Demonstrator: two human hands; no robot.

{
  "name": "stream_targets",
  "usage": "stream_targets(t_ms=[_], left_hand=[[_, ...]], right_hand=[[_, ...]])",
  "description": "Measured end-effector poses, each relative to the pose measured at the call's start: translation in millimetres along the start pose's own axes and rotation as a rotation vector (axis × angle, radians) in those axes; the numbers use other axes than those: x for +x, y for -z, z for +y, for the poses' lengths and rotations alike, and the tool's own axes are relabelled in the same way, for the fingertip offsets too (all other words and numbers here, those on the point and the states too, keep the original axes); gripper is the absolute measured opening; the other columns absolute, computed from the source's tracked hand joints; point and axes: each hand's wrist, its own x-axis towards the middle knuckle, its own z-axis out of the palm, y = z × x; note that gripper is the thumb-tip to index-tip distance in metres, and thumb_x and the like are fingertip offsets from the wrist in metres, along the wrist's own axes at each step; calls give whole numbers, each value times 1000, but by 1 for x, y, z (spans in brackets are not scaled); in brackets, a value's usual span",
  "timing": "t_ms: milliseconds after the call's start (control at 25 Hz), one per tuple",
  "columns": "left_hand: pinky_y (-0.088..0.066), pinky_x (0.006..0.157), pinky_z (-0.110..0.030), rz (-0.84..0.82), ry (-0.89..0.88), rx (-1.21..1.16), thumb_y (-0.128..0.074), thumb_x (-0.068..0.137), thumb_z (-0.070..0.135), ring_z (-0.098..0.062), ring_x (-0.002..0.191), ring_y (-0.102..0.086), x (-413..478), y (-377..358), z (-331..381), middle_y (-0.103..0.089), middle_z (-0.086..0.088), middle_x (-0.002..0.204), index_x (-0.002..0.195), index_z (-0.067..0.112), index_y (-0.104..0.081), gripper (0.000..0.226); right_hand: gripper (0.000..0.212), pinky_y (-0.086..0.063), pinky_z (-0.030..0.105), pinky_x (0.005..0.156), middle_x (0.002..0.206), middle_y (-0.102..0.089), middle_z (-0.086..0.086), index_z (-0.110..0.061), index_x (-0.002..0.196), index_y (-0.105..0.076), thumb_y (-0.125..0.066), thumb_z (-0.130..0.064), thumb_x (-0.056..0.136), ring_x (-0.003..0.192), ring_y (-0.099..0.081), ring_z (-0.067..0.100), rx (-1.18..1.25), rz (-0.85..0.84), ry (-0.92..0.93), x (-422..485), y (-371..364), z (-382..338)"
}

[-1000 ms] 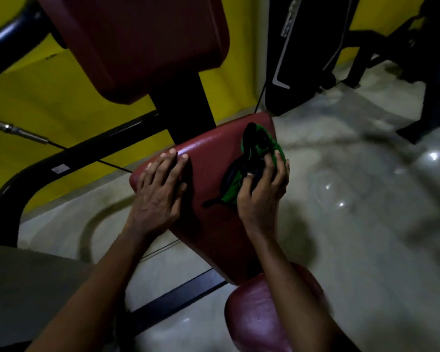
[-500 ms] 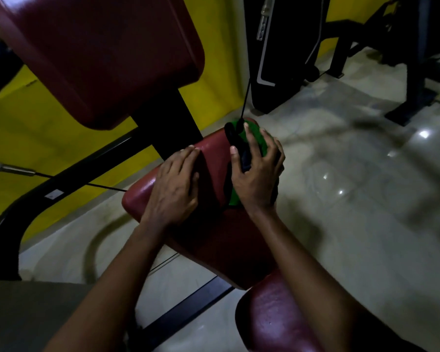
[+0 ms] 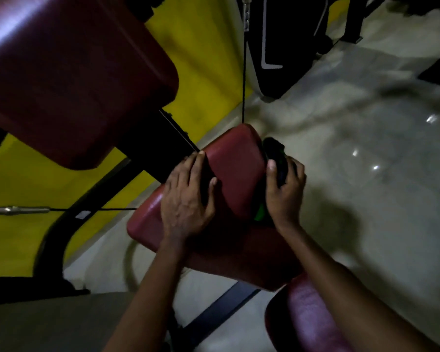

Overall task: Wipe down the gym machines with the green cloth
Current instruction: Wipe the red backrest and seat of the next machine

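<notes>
The right hand (image 3: pixel 285 191) is working the green cloth (image 3: pixel 274 153) along the right-hand side of the red pad (image 3: pixel 234 168), the sloping cushion in the middle of the machine. Its grip is clamped on the cloth. The thumb is pressing from the pad's side while the fingers are curling round the bunched fabric from outside, so the cloth is being squeezed against the pad's edge rather than lying loose on top. Most of the cloth is showing dark in this dim light; one bright green fold is peeking out beside the wrist, against the pad.

The left hand (image 3: pixel 188 196) is lying on the opposite, left side of the same pad, with its fingers fairly straight along the edge and the thumb resting on the top face, holding nothing. It is probably bracing there so that the cushion is not giving way under the rubbing.

A larger upper pad (image 3: pixel 74 77) is hanging over the scene at upper left, and a round pad (image 3: pixel 308 316) is sitting at lower right, under the right forearm. A thin cable (image 3: pixel 243 72) is running straight down toward the red pad's far corner, in front of the yellow wall (image 3: pixel 208 80).

Judging by this, the pad's right edge is the surface in hand — the other two cushions are likely waiting their turn.
</notes>
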Motion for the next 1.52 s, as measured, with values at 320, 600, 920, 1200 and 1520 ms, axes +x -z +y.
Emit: stream_targets(t_ms=[320,600,920,1200,1520], left_hand=[[-14,123,-37,-157,-383,90,-50,102,30,-20,151,-18,-3,-30,37,-28,-5,161,153,14,-36,55],[-15,123,-37,-165,-532,185,-51,103,36,-19,151,-20,-17,-49,49,-27,-6,161,153,12,-34,58],[-3,124,-39,-261,-646,343,-45,102,28,-20,152,-10,-59,-79,67,-13,-5,165,157,11,-21,62],[0,124,-37,-228,-595,305,-52,102,26,-19,152,-8,-65,-85,71,-12,-3,165,157,12,-22,64],[-6,124,-36,-172,-625,300,-50,103,28,-16,152,-10,-68,-93,72,-17,0,164,157,14,-25,61]], right_hand=[[51,-44,32,91,125,-58,7,-11,127,-64,-54,-51,97,113,-53,25,-44,-91,-10,8,6,-6],[62,-49,41,94,123,-57,8,-10,129,-62,-42,-59,97,114,-55,29,-66,-199,-237,-38,39,88],[47,-43,33,102,135,-51,11,-11,140,-54,-48,-37,101,121,-52,28,-76,-255,-287,-66,46,117],[43,-44,35,103,138,-54,5,-28,140,-53,-43,-38,99,123,-57,25,-142,-372,-623,-90,50,203],[50,-41,47,111,138,-54,18,-16,143,-51,-44,-45,103,127,-53,34,-143,-207,-903,-122,32,273]])
